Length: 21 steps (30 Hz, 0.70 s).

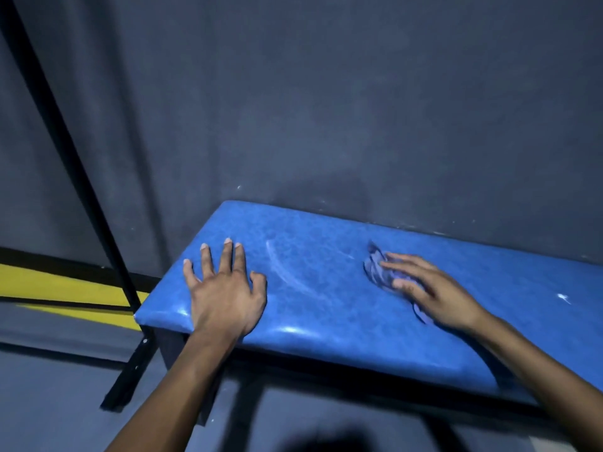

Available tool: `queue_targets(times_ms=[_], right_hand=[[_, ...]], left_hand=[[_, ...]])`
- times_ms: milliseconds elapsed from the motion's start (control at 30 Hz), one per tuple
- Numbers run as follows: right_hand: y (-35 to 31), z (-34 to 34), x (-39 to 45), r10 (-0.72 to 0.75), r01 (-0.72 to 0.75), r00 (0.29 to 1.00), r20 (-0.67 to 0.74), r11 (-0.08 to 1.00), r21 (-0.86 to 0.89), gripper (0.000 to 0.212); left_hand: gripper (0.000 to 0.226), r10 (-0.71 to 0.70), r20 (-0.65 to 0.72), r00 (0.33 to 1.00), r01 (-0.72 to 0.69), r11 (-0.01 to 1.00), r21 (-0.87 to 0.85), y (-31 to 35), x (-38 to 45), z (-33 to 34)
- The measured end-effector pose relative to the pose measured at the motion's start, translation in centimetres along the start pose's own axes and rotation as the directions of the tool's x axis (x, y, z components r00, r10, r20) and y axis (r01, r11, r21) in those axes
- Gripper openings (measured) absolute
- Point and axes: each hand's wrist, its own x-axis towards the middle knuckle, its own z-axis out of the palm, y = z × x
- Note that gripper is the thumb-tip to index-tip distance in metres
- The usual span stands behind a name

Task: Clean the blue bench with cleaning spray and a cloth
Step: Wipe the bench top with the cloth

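The blue bench (326,308) has a glossy padded top and stands against a dark grey wall. My left hand (225,288) lies flat on its left end, fingers spread, holding nothing. My right hand (430,291) presses a crumpled bluish-purple cloth (377,267) onto the middle of the top; part of the cloth shows past my fingertips and part under my palm. A pale curved wet streak (287,272) marks the surface between my hands. No spray bottle is in view.
A black slanted metal bar (85,190) runs down the left to a foot on the grey floor beside the bench end. A yellow stripe (65,288) marks the floor at left. The bench's dark frame and legs (182,370) show below the top.
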Motion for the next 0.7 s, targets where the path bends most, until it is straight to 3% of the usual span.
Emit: queue_targets(times_ms=[133,267,400,533,600,700], right_hand=[[0.7,3.1,9.6,0.053,-0.054,0.998,-0.022,0.998,-0.024,0.058],[-6.4,8.3,16.8,0.046,-0.049,0.999,0.025,0.993,0.108,0.048],[-11.7,9.1,12.6,-0.132,0.123,0.990,0.047,0.980,0.155,0.038],[-10.6,4.3,1.1,-0.251,0.233,0.963,0.103,0.960,0.156,0.034],[-8.1,2.1,-1.7,-0.225,0.206,0.969,0.100,0.964,0.168,0.034],[-4.5,1.8,1.3,-0.134,0.130,0.990,0.031,0.984,0.122,0.031]], left_hand=[[0.071,0.010,0.014,1.000,-0.010,1.000,-0.003,0.2,0.1,-0.1],[0.067,-0.008,-0.016,1.000,0.008,1.000,-0.014,-0.1,0.1,-0.1],[0.071,-0.028,-0.035,0.999,0.028,1.000,-0.011,0.0,0.0,-0.2],[0.074,-0.034,-0.048,0.998,0.033,0.999,-0.021,-0.1,-0.2,-0.2],[0.074,-0.037,-0.045,0.998,0.036,0.999,-0.020,0.1,-0.4,-0.2],[0.073,-0.036,-0.044,0.998,0.035,0.999,-0.021,0.2,-0.3,-0.1]])
